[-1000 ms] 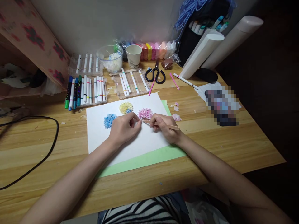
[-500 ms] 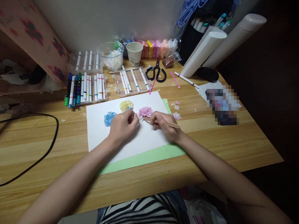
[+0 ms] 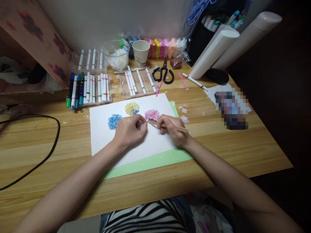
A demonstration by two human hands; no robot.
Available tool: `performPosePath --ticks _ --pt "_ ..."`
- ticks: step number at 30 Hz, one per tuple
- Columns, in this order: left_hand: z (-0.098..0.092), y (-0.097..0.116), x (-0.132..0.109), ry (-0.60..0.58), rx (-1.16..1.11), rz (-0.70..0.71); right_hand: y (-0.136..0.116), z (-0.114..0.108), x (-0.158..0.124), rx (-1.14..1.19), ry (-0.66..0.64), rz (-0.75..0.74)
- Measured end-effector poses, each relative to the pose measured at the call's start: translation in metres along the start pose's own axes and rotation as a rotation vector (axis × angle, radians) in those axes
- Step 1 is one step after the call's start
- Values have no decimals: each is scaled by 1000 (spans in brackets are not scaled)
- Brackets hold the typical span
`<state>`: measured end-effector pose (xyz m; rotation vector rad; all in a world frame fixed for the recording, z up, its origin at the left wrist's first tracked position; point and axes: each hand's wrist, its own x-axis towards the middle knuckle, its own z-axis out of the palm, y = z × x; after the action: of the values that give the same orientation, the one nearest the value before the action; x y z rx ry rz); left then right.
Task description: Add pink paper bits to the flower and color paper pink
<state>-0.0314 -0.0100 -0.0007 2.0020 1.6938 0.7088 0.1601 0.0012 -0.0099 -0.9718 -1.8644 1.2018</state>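
I have the right hand (image 3: 173, 131) curled snugly around a wooden stick (image 3: 179, 128) at the centre of the frame, its tip just below the pink cluster (image 3: 152, 114) on the white sheet (image 3: 150, 142). Facing it, the left hand (image 3: 130, 129) has thumb and forefinger bent toward each other, but I cannot tell whether they pinch anything; the blue cluster (image 3: 113, 121) sits just left of its knuckles.

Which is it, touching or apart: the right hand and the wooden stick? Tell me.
Touching. The head view plainly shows the right hand gripping the wooden stick like a pen.
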Motion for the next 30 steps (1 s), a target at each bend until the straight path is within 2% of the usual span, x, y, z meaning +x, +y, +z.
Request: performPosePath --ticks 11,20,30 --pt "2 1 -1 42 3 4 -5 0 0 -58 19 -36" --pt "2 1 0 34 26 -23 -4 -1 -1 -152 30 -160" --pt "3 1 1 55 38 -19 -3 2 1 -156 7 -123"
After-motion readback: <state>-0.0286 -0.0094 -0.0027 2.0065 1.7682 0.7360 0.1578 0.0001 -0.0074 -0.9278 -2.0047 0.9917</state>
